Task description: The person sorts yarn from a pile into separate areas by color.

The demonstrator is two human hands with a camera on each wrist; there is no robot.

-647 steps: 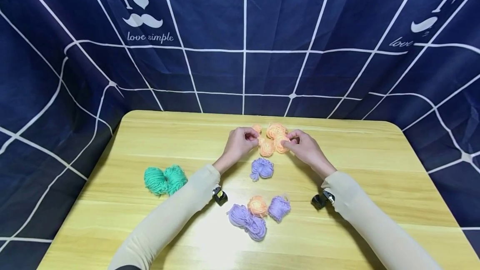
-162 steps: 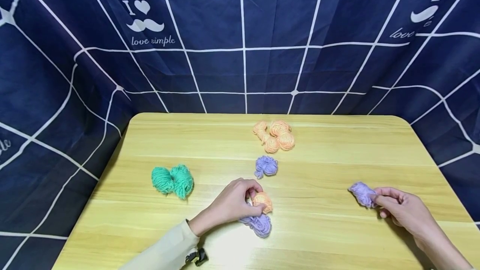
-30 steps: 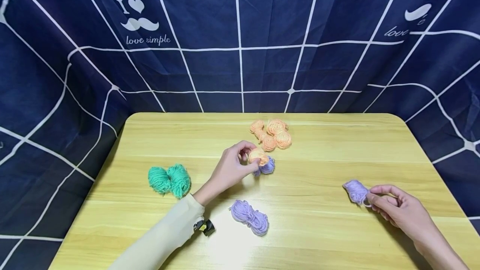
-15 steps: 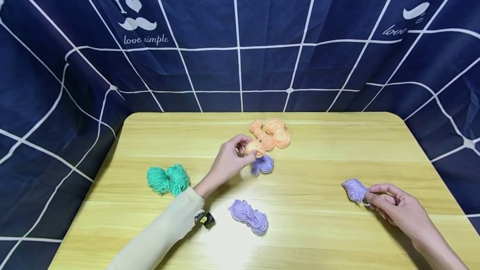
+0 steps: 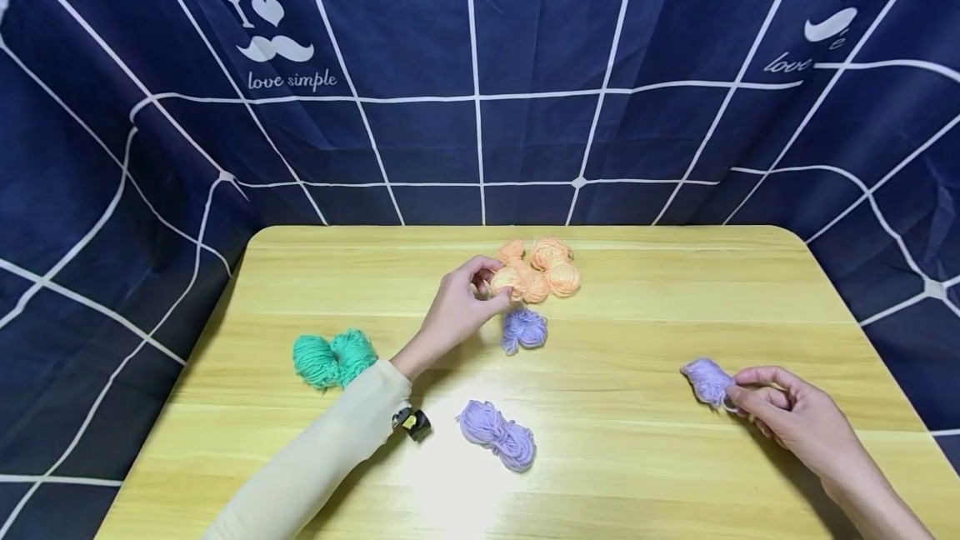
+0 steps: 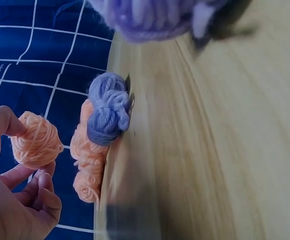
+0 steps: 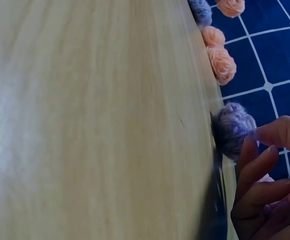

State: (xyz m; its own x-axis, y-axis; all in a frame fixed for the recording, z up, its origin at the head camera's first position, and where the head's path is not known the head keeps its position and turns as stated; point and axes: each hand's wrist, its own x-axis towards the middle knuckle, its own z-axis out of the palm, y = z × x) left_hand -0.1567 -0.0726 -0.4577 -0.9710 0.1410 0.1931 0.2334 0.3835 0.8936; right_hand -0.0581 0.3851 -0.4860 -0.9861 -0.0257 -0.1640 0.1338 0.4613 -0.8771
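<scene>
My left hand [image 5: 456, 303] pinches a small peach yarn ball [image 6: 37, 140] between thumb and fingers. In the head view that ball overlaps the left side of a cluster of peach yarn bundles [image 5: 553, 263] near the table's far edge. In the left wrist view it shows apart from the other yarn. Just in front of the cluster lies a bluish-purple yarn bundle [image 5: 524, 330]. Over on the right, my right hand [image 5: 798, 415] pinches the end of a small lilac yarn bundle [image 5: 708, 382] between thumb and index finger, low over the table.
A teal yarn skein [image 5: 335, 359] lies at the left, close to my left sleeve. A twisted lilac skein [image 5: 498, 435] rests at the front middle of the wooden table [image 5: 637, 473]. Behind the table hangs a dark blue cloth [image 5: 405, 140] with white lines.
My left hand has carried the peach ball from beside the front lilac skein, past the bluish-purple bundle, to the peach cluster. The right hand keeps its hold, almost still.
</scene>
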